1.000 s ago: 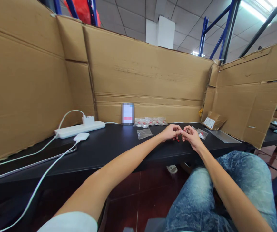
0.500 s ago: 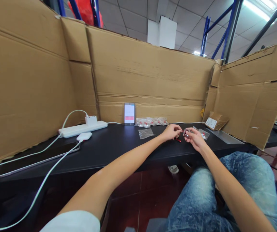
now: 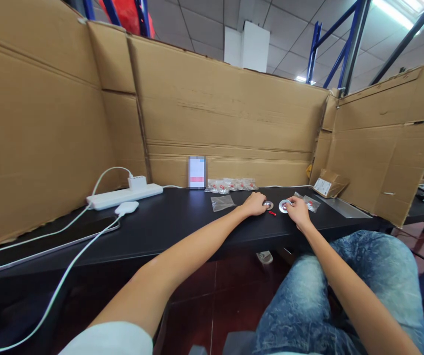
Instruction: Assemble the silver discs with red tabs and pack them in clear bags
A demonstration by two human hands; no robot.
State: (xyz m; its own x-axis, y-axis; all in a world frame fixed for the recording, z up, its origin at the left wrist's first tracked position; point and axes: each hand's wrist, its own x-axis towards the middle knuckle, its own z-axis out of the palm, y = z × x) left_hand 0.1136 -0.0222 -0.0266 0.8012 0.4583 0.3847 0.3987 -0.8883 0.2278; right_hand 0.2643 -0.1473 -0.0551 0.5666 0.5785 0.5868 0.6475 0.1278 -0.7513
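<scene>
On the black table, my left hand (image 3: 255, 204) has its fingers curled at the edge of a small round silver disc (image 3: 268, 205). Just to the right, my right hand (image 3: 298, 212) pinches a second, slightly wider silver disc (image 3: 282, 209) that has a dark or red middle. A small red piece (image 3: 272, 213) lies between the hands, touched by neither. Beyond my right hand rests a clear plastic bag (image 3: 312, 204) with something red and white inside. A flat clear bag (image 3: 222, 202) lies left of my left hand.
Several clear packets with red parts (image 3: 230, 185) line the back beside an upright phone-like screen (image 3: 197, 172). A white power strip (image 3: 125, 196), cables and a tablet (image 3: 56, 244) occupy the left. Cardboard walls (image 3: 226, 113) surround the table; a brown package (image 3: 330, 183) stands right.
My hands have moved slightly apart and lower to the table. The two discs now show separately, one at each hand; before, only a round shiny part showed in my right hand.
</scene>
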